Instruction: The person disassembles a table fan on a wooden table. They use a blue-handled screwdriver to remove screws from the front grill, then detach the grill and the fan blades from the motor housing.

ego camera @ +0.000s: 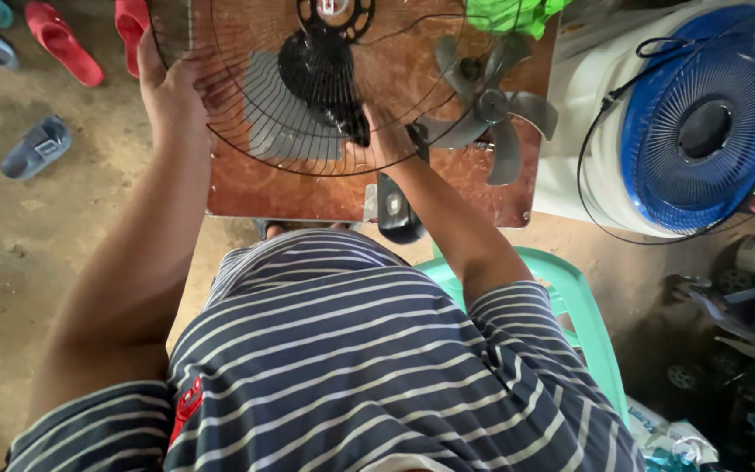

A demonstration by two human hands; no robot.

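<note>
- Two red sandals [63, 39] and a dark one are seen in the upper left corner of the frame, on the sandy floor [10, 262]; a grey sandal [37, 147] lies lower, at the left edge.
- Left hand [168, 92], upper left of centre: it is closed on the left rim of the black wire fan guard [308, 131], with the thumb laid over the wires.
- The fan guard is held over the brown table [299, 197] in the upper middle of the frame; through its wires a black motor housing [321, 74] and a grey blade are seen.
- Right hand [386, 140], just right of centre: it is set against the lower right rim of the guard; whether the fingers are closed on the rim or on a tool cannot be told, since they are hidden behind the wires.
- A dark, rounded object [395, 210] with a pale patch is seen just below the right hand, at the table's near edge.
- A loose grey fan blade [491, 109] lies on the table right of the guard, and a green cloth [509, 13] is seen above it at the top edge.
- A blue fan [701, 131] on a white body fills the upper right.
- A green plastic chair [583, 306] is seen at lower right, beside the striped shirt [351, 367].
</note>
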